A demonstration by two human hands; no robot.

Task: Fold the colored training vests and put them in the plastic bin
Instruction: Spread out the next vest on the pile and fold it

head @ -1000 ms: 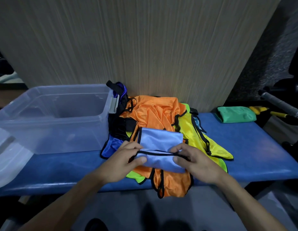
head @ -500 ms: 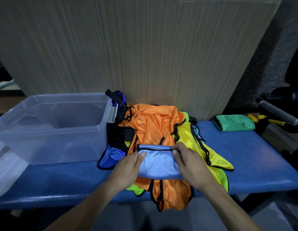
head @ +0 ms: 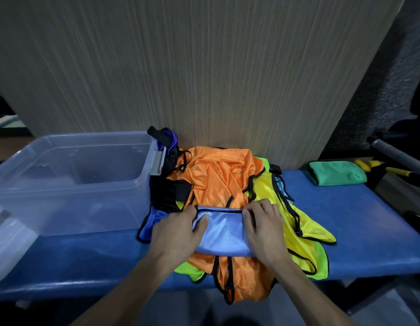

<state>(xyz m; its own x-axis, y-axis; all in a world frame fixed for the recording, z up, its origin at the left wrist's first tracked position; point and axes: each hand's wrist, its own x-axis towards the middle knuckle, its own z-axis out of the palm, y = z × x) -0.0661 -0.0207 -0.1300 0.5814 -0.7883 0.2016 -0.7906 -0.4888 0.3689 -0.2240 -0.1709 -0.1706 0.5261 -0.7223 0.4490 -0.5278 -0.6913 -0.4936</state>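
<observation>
Pinching both ends of the folded, shiny light-blue vest (head: 224, 234), our left hand (head: 178, 234) and right hand (head: 265, 229) grip it atop the crumpled orange vest (head: 218, 177).

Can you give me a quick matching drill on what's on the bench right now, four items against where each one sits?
Items:
1. light blue vest
2. plastic bin
3. green folded cloth
4. yellow vest

Places:
A. far right end of the blue bench
B. left end of the bench, nothing visible inside
C. between the left hand and the right hand, on top of the pile
D. right side of the pile, beside the orange vest

Pairs: 1-C, 2-B, 3-A, 4-D
</observation>
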